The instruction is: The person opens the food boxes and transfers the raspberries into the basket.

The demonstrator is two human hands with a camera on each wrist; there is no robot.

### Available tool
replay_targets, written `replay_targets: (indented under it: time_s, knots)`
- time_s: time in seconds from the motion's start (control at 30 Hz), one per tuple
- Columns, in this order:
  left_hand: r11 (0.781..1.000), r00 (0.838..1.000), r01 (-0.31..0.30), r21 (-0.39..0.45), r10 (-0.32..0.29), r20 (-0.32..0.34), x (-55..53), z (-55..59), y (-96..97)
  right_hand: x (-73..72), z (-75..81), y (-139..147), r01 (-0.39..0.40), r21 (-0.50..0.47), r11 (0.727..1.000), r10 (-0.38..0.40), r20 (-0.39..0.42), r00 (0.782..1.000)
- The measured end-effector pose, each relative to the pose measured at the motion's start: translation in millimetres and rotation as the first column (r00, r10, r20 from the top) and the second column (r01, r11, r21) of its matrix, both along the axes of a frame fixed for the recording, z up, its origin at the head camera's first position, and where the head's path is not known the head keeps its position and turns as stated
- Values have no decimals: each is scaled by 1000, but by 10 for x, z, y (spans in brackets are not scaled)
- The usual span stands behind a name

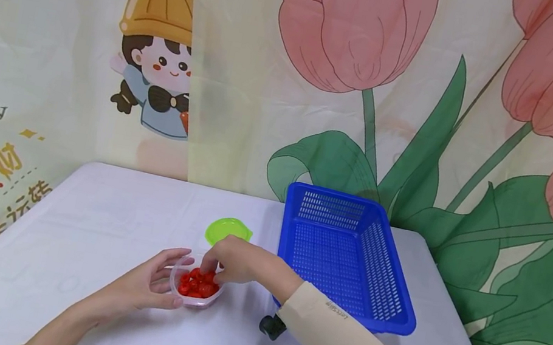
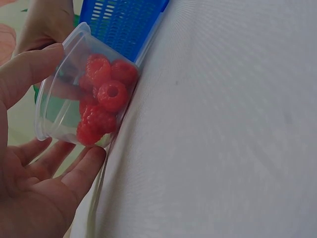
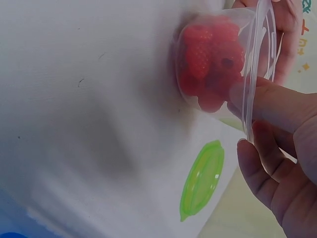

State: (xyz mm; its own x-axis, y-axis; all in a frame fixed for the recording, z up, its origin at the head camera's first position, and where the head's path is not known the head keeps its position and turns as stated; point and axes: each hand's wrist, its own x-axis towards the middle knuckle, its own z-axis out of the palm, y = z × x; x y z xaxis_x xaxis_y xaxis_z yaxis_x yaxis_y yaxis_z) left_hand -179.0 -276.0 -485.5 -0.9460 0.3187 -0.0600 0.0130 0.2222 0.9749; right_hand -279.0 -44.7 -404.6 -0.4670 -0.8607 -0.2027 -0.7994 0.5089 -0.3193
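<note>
A clear plastic tub stands on the white-covered table, with several red raspberries piled at its bottom. My left hand holds the tub from the left, thumb on the near side and fingers round the far side. From above, the right hand dips into the tub. In the right wrist view one of its digits reaches in against the raspberries, while other fingers lie outside the rim. I cannot tell whether a raspberry is pinched there.
A bright green lid lies flat just behind the tub. To the right stands a blue perforated basket, with the right forearm in front of its near left corner. A small black object shows under the sleeve. A printed cloth hangs behind the table.
</note>
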Motion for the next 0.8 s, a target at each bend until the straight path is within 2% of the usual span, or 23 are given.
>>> replay_targets:
  time_s: [0.23, 0.5, 0.8]
  knots:
    - [1000, 1000, -2, -7, 2, -23, -8, -4, 2, 2, -4, 4, 7, -22, 1000, -7, -3, 1000]
    - [1000, 1000, 0, -11, 0, -10, -3, -20, 1, 17, 32, 30, 6, -46, 999, -6, -1, 1000]
    - [1000, 1000, 2, 0, -2, -8, 6, -8, -2, 35, 195, 105, -18, -85, 996, 17, -14, 1000]
